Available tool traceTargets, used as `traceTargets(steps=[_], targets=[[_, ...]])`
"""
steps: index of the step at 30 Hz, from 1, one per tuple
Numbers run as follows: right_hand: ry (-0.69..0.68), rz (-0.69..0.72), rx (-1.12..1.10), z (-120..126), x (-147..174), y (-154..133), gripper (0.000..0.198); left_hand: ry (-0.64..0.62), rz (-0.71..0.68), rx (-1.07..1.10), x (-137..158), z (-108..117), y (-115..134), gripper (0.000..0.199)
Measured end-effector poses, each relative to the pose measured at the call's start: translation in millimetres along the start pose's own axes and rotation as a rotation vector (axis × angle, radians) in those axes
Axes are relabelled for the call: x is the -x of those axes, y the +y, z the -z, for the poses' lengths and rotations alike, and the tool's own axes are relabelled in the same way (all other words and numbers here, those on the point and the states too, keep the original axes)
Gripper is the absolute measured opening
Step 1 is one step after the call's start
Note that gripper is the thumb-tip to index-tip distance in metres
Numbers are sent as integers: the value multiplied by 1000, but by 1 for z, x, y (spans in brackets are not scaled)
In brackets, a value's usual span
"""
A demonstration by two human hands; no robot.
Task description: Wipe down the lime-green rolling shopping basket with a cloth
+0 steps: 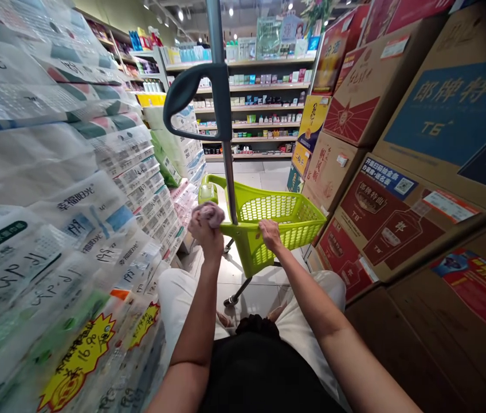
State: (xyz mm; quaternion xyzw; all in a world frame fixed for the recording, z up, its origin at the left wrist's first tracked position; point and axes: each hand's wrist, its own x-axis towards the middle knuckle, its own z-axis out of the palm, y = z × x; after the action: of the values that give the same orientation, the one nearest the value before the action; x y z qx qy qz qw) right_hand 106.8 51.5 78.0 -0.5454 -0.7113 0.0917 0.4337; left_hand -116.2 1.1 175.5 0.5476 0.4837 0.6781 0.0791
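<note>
In front of my knees stands a lime-green shopping cart (249, 246) with a lattice basket and a grey pole (228, 172) topped by a dark looped handle (221, 103). My left hand (209, 232) is closed around a crumpled pinkish-grey cloth (208, 213), at the cart's left rim beside the pole. My right hand (270, 235) grips the near rim of the basket, fingers curled over its edge. No goods show inside the visible part of the basket. A caster wheel (231, 300) rests on the floor below.
Plastic-wrapped paper packs (97, 206) are stacked high close on my left. Printed cartons (393, 218) rise close on my right. Shelves (260, 109) of small boxed goods cross the far end. Pale floor tiles (251, 166) run between the stacks.
</note>
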Motion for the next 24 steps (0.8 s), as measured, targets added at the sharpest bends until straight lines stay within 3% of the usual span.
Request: traceTargets(steps=[3,7,11,17,20,24], targets=[[-20,3,5,-2,-1,-3,51,-51,-123,-202,24,-9,-1,26],[-15,11,27,-3,0,-4,52,-87,-163,-213,53,-18,-14,26],[-2,8,15,-3,2,-2,53,-88,-198,-247,67,-12,-36,20],[21,41,95,-6,3,-1,55,-31,-307,-258,58,-9,-51,25],[61,62,131,-9,3,-1,55,34,-283,-281,50,-15,-50,35],[97,96,168,-11,4,-1,53,161,-222,-152,42,-24,-43,24]])
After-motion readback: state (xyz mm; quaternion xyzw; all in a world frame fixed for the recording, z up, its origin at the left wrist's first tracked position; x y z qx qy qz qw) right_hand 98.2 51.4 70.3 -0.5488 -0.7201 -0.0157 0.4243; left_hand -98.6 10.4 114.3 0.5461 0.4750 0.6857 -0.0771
